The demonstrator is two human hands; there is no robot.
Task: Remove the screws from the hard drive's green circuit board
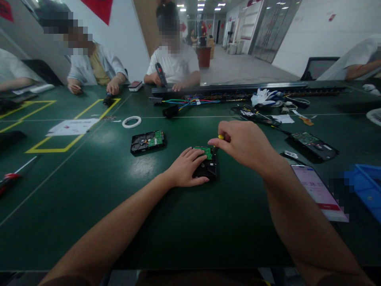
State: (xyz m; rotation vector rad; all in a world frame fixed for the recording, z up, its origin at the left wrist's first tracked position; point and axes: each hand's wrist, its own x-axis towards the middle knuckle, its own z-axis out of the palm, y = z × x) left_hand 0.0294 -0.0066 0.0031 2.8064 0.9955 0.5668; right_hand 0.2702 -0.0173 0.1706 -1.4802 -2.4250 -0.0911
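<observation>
Flat on a hard drive (210,167) rests my left hand (189,169), its fingers stretched out over the green circuit board and black case. My right hand (242,141) is closed around a small screwdriver (220,137) with a yellow handle. The screwdriver points down at the upper right corner of the hard drive; its tip is too small to make out. Left of my hands lies a second hard drive (148,142), circuit board up. A third hard drive (312,146) is on the right, beyond my right forearm.
A lit phone (320,192) and a blue bin (369,188) are at the right. White tape roll (131,122), paper sheet (71,127) and red-handled screwdriver (12,178) lie left. Cables (190,102) and white gloves (266,97) lie at the back. Co-workers sit opposite, one holding a power screwdriver (160,74).
</observation>
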